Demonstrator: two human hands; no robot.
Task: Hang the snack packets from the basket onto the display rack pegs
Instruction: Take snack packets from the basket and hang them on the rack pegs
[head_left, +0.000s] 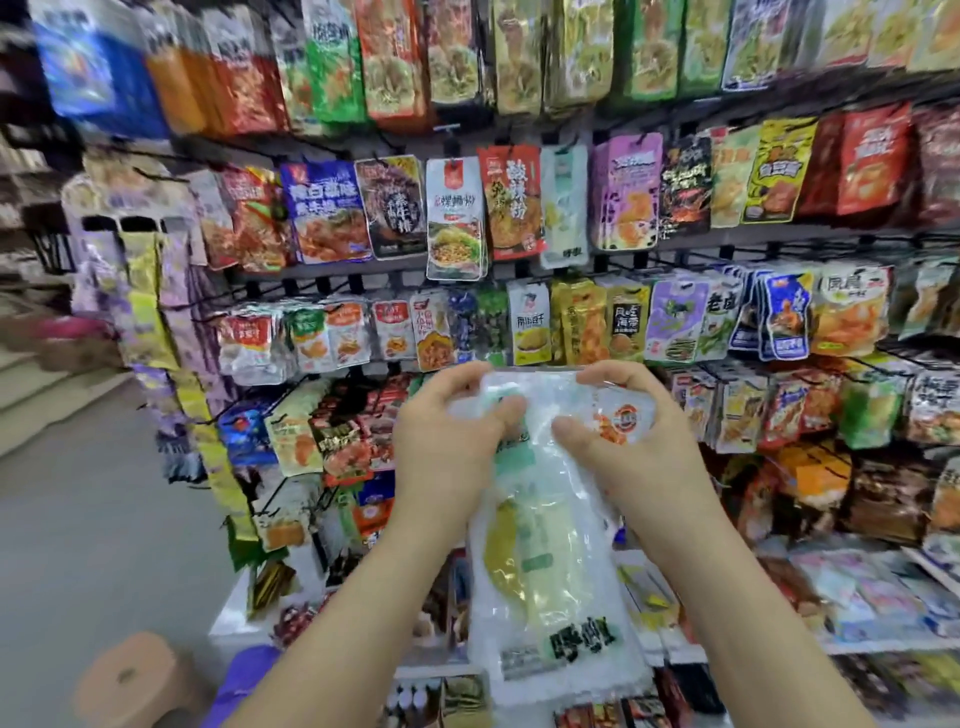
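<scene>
Now, left hand (449, 436) and right hand (631, 431) both pinching pale snack packet (550, 561) top.

A round tan plastic stool (127, 680) with a small slot in its seat stands on the smooth grey floor (93, 519) at the lower left. At the left edge beyond it, pale low steps (41, 395) rise from the floor, too blurred to show detail. Long strips of small purple and yellow sachets (150, 322) hang in columns near the steps, trailing down towards the floor. A low white shelf (228, 623) juts out just right of the stool. Flat pastel packets (862, 587) lie on a white ledge at the lower right.
</scene>
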